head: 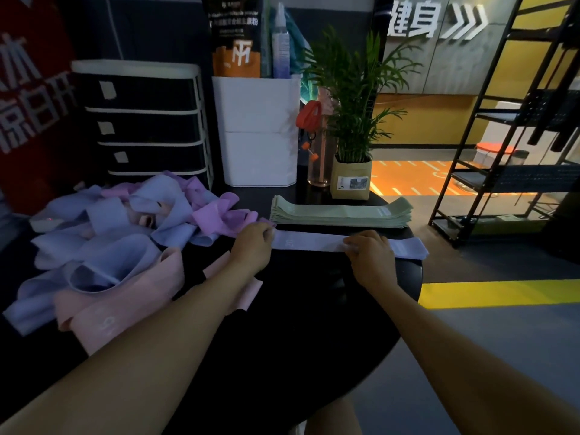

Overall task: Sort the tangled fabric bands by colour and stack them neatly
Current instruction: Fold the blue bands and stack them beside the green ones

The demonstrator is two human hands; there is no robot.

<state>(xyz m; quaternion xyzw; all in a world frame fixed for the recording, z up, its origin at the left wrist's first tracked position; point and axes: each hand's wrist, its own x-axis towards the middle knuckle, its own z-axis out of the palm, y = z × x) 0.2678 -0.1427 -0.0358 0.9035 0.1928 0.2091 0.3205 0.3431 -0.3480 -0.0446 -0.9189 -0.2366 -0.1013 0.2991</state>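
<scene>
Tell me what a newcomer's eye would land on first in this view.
First, the two hands at the middle of the black table: the left hand and right hand press a lavender band flat. Just behind it lies a neat stack of green bands. To the left sprawls a tangled heap of lavender, purple and pink bands, still unsorted.

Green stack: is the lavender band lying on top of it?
No, the lavender band lies flat on the table in front of the green stack, under both hands.
</scene>
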